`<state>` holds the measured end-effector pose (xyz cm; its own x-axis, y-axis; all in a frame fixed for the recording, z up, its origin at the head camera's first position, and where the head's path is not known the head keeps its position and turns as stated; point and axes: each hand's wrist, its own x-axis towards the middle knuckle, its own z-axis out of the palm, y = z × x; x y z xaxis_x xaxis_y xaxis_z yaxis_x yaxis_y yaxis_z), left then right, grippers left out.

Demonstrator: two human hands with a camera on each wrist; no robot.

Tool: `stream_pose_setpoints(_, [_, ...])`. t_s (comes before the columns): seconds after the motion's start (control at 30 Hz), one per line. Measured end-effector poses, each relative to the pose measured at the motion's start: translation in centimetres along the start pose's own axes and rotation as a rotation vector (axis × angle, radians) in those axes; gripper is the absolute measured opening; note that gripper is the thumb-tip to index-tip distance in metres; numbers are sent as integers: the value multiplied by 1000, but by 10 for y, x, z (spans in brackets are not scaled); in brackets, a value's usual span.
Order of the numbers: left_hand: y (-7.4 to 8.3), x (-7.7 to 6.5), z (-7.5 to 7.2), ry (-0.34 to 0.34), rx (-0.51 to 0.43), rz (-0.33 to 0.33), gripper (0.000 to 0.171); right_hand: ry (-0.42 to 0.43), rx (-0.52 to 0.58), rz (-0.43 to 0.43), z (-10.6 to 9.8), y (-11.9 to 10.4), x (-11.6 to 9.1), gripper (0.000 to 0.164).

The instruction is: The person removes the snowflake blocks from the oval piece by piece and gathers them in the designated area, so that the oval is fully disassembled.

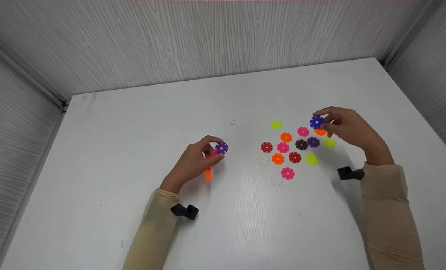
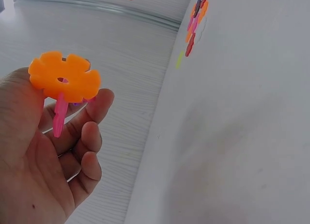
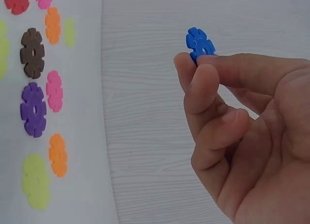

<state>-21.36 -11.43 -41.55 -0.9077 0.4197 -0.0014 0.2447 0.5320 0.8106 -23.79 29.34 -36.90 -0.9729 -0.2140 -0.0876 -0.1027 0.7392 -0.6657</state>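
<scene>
My left hand point(image 1: 195, 161) grips a small cluster of notched plastic discs, raised over the white table. A purple disc point(image 1: 221, 147) faces up at its fingertips. In the left wrist view an orange disc point(image 2: 80, 81) shows on this cluster, with a pink disc point(image 2: 60, 118) standing edge-on beneath it; fingers hide part of the join. Over the far right of the loose discs, my right hand point(image 1: 350, 129) pinches a single blue notched disc point(image 1: 316, 122) between thumb and fingertips. The right wrist view shows that blue disc upright at the fingertips, its lower edge covered.
Right of centre lie several loose notched discs, among them a brown disc point(image 1: 301, 144), a dark purple disc point(image 1: 313, 141), a red disc point(image 1: 267, 147) and a transparent disc point(image 1: 277, 181). Grey wood-grain panels point(image 1: 208, 37) stand behind the table point(image 1: 133, 123) and at both sides.
</scene>
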Motion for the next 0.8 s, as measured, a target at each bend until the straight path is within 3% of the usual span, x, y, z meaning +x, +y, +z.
stream_pose_setpoints(0.2, [1, -1, 1, -21, -2, 2, 38, -40, -14, 54, -6, 17, 1, 35])
stream_pose_setpoints(0.47, [2, 0, 4, -43, 8, -18, 39, 8, -13, 97, -11, 36, 0, 36])
stream_pose_setpoints(0.8, [0, 1, 6, -51, 36, -35, 39, 5, -25, 169, -10, 61, 5, 36])
